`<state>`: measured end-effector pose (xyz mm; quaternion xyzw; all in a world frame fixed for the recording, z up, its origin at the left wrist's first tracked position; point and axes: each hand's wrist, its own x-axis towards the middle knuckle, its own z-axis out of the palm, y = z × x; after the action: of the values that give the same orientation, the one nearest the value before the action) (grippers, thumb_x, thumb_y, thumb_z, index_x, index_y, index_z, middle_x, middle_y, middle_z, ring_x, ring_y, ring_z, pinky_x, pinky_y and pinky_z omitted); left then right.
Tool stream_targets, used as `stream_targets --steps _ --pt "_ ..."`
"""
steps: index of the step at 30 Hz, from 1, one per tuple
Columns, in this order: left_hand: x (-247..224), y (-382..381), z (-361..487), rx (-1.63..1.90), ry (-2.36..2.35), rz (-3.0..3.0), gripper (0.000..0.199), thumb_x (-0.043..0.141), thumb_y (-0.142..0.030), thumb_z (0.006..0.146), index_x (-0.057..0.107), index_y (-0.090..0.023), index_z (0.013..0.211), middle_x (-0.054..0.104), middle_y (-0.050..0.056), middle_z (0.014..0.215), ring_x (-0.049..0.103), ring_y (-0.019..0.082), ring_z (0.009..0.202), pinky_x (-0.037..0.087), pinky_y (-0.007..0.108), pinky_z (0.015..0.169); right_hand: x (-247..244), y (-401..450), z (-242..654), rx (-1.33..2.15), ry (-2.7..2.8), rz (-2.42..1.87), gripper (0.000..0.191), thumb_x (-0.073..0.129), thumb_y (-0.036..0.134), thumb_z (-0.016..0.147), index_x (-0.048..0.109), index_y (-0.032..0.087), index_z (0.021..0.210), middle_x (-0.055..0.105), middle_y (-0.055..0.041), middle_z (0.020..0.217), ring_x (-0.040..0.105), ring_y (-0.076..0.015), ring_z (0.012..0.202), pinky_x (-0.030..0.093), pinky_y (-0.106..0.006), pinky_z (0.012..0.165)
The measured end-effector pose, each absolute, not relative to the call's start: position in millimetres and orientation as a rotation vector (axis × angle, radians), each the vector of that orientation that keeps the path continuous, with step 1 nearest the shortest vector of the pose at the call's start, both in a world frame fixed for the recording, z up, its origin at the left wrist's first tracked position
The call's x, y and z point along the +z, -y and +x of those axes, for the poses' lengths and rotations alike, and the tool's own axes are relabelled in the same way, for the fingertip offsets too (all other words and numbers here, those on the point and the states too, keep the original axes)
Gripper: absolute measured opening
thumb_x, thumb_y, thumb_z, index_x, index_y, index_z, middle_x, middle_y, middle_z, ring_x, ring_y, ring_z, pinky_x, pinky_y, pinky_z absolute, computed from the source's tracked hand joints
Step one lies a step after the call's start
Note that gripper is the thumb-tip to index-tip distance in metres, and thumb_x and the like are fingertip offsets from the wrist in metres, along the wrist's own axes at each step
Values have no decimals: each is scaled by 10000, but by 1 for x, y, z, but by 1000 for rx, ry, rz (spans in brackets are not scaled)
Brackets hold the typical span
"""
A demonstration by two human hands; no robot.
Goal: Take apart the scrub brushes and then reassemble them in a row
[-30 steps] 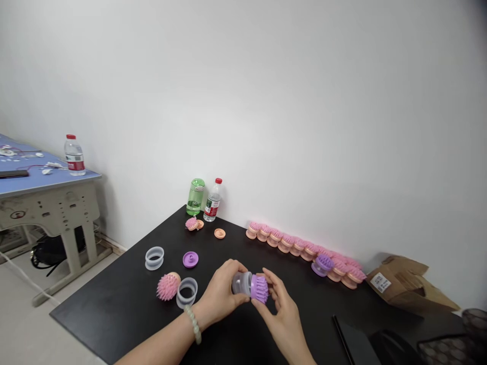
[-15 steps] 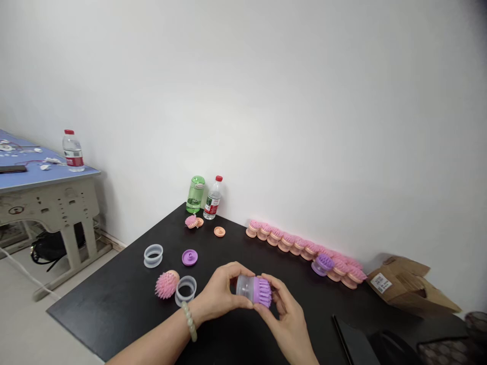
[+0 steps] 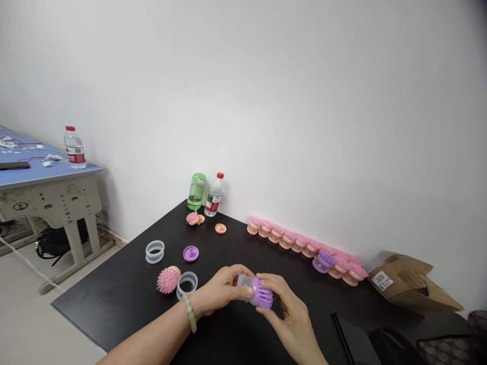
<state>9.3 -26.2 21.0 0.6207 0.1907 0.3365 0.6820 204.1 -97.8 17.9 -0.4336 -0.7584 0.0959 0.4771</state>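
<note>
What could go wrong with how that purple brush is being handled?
The purple bristled brush is held up by the fingers alone, the left hand on its clear cup and the right hand on the bristles, so it might slip onto the black table. The bead bracelet on the left wrist sits close to the clear ring and pink spiky brush, and could knock them.

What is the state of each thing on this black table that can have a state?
Left hand: holding the clear cup end of the brush.
Right hand: holding the bristle end.
Purple brush: lifted, clear cup joined.
Pink spiked brush: lying down.
Clear ring: lying flat.
Water bottle: upright, red cap on.
Cardboard box: flaps open.
</note>
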Motion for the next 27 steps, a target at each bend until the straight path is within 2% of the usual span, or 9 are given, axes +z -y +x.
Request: stream_targets --steps 4,12,16,19,21,23,27 --pt "18 26 12 670 -474 1310 554 705 -620 759 607 -133 1007 605 -2 719 535 110 596 359 234 569 23 99 203 115 1947 -968 291 672 124 876 639 293 1110 706 -58 1131 676 -230 1055 578 -322 881" --pt "8 27 18 488 -566 1263 750 372 -867 790 568 -144 754 569 -2 527 393 67 366 220 214 396 30 101 198 -102 2139 -709 441 452 -96 856 620 207 1128 708 -96 1116 629 -229 1144 576 -370 916" --pt "7 26 18 430 -572 1219 753 347 -900 763 521 -173 673 477 -35 411 297 57 311 132 219 375 29 103 198 -154 2204 -687 425 474 -87 872 619 174 1174 696 -125 1161 601 -255 1194 570 -403 942" --pt "9 27 18 468 -594 1209 744 352 -908 748 500 -183 672 450 -49 405 313 60 319 148 219 375 27 104 200 -178 2226 -734 431 476 -73 887 608 176 1213 679 -134 1196 588 -262 1210 565 -410 950" --pt "11 28 19 510 -610 1230 735 352 -900 757 504 -182 701 464 -47 421 356 71 339 189 221 387 25 103 201 -184 2201 -810 403 520 -23 900 600 187 1235 672 -135 1200 605 -265 1179 567 -409 937" --pt "12 29 19 562 -593 1260 690 384 -861 787 506 -183 755 478 -52 452 400 81 373 226 222 411 20 102 201 -177 2116 -918 353 620 103 907 595 202 1245 678 -130 1171 640 -273 1109 576 -406 907" --pt "14 33 18 662 -463 1260 553 552 -728 819 496 -185 911 551 -40 643 489 93 509 319 227 505 6 100 199 -16 1791 -1204 300 699 341 876 619 227 1142 710 -73 987 707 -235 856 606 -336 740"
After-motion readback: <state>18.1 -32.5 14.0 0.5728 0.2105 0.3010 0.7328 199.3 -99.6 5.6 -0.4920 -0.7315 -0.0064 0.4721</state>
